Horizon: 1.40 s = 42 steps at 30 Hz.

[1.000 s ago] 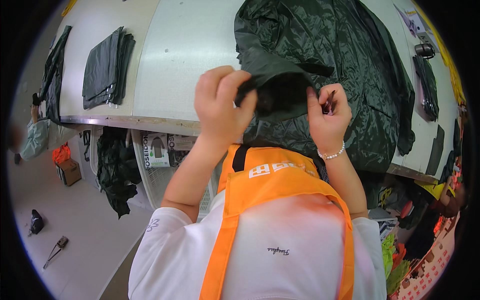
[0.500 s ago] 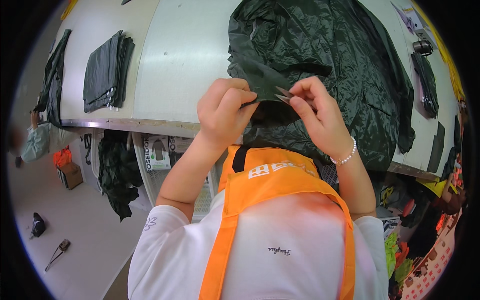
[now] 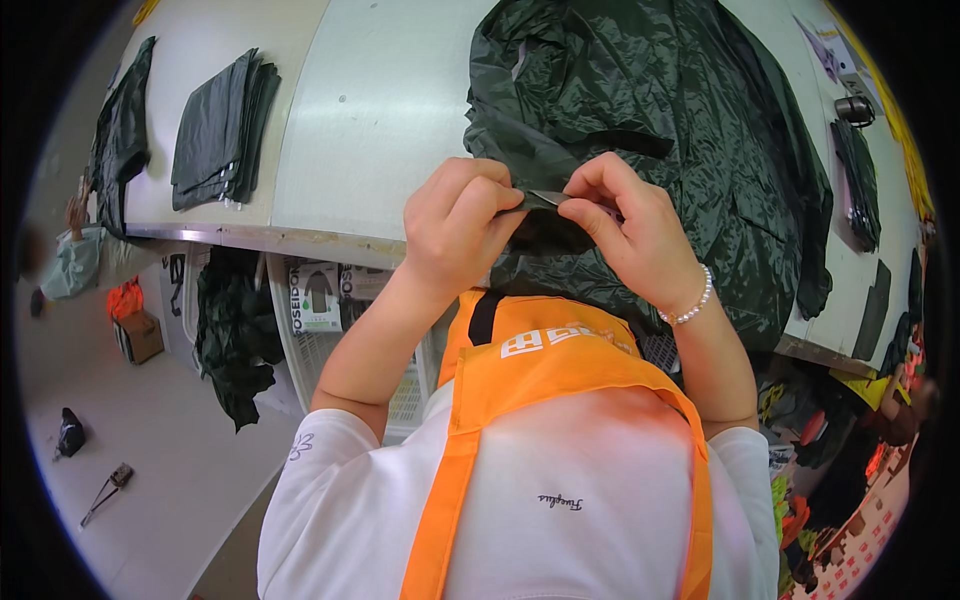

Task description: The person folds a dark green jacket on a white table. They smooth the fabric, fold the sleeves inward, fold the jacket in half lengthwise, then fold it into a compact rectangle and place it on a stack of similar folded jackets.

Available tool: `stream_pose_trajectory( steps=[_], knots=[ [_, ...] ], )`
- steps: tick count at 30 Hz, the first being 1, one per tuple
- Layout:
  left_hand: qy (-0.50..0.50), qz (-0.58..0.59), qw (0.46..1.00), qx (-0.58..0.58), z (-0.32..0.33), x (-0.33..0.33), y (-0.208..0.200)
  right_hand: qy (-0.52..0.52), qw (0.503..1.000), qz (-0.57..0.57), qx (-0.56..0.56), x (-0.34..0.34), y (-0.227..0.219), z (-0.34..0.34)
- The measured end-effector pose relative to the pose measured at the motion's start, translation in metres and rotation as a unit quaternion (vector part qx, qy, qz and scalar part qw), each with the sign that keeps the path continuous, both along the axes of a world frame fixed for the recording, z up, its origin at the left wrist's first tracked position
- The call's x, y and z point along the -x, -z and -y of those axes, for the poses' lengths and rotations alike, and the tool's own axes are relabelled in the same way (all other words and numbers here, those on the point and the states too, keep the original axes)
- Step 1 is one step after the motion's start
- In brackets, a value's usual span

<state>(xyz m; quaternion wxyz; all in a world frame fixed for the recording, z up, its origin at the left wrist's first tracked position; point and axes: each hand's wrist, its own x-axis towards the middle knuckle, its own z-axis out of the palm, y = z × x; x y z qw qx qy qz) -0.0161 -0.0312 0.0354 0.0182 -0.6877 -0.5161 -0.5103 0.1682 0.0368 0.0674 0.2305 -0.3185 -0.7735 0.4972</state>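
A shiny dark green jacket [image 3: 690, 170] lies spread on the pale table in front of me, its near part hanging toward my apron. My left hand [image 3: 455, 220] is closed, pinching an edge of the jacket between thumb and fingers. In my right hand [image 3: 635, 230] I grip small metal thread snips [image 3: 546, 198], mostly covered by my fingers. Their pointed tips reach the cloth edge right beside my left fingertips, and the blades look nearly together.
A stack of folded dark green pieces [image 3: 222, 135] lies on the table's left part. Another dark bundle [image 3: 855, 185] is at the right, near a black cylindrical object [image 3: 853, 110]. Below the table edge hang dark garments [image 3: 235, 335] beside a white basket [image 3: 315, 365]. A person's sleeve [image 3: 72, 262] shows far left.
The snips' blades, spread apart before, have come nearly together at the cloth by my left fingertips. At far left, the other person's dark garment has shifted.
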Motion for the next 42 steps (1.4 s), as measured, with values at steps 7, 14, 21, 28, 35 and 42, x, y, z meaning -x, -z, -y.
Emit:
stream_pose_trajectory(
  steps=[7,14,21,28,35,42],
  knots=[
    [-0.332,0.116,0.93,0.106,0.024,0.077,0.002,0.102,0.991,0.085,-0.009,-0.023,0.025,-0.005],
    [-0.246,0.107,0.944,0.193,0.038,0.025,0.025,0.219,0.935,0.276,-0.046,-0.112,0.102,0.0],
    [0.118,-0.02,0.93,0.347,-0.006,-0.218,0.103,0.279,0.884,0.372,-0.051,-0.234,0.13,-0.005],
    [0.003,-0.221,0.897,0.383,-0.021,-0.277,0.166,0.304,0.886,0.329,-0.118,-0.366,0.159,-0.09],
    [-0.01,-0.265,0.875,0.404,-0.022,-0.287,0.146,0.338,0.933,0.113,0.045,-0.495,0.195,-0.232],
    [-0.121,-0.171,0.888,0.409,-0.033,-0.329,0.149,0.002,0.941,0.263,-0.211,-0.463,0.181,-0.171]
  ],
)
